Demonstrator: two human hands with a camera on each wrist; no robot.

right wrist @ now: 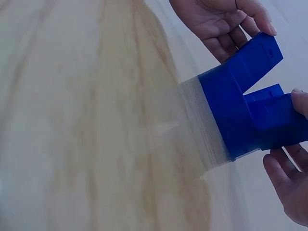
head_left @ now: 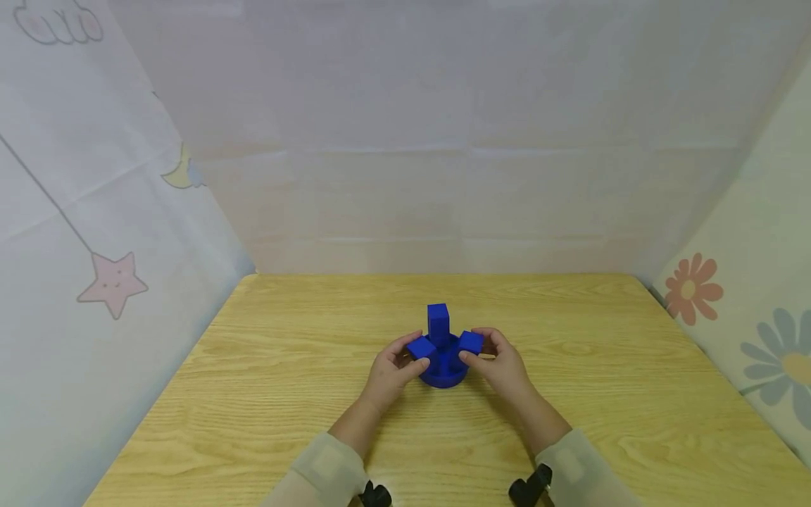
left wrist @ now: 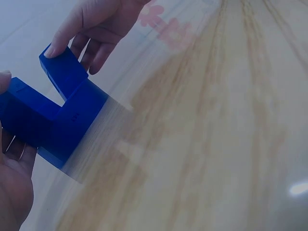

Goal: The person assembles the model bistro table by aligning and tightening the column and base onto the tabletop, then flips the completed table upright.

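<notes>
A blue round base [head_left: 445, 374] stands on the wooden table [head_left: 266, 394] with three blue square blocks rising from it. The rear block [head_left: 438, 320] stands upright. My left hand [head_left: 413, 354] pinches the left block [head_left: 421, 346], which leans outward. My right hand [head_left: 476, 350] pinches the right block [head_left: 471, 341], also leaning outward. In the left wrist view the blue piece [left wrist: 57, 115] lies between my left palm [left wrist: 14, 187] and the right hand's fingers [left wrist: 55, 47]. In the right wrist view the right hand's thumb [right wrist: 301, 98] lies on the blue piece [right wrist: 240, 110].
Pale printed cloth walls enclose the table on the left [head_left: 114, 282], back and right [head_left: 760, 331]. Bare wood surrounds the blue piece on all sides. Dark wrist mounts [head_left: 531, 486] show at the near edge.
</notes>
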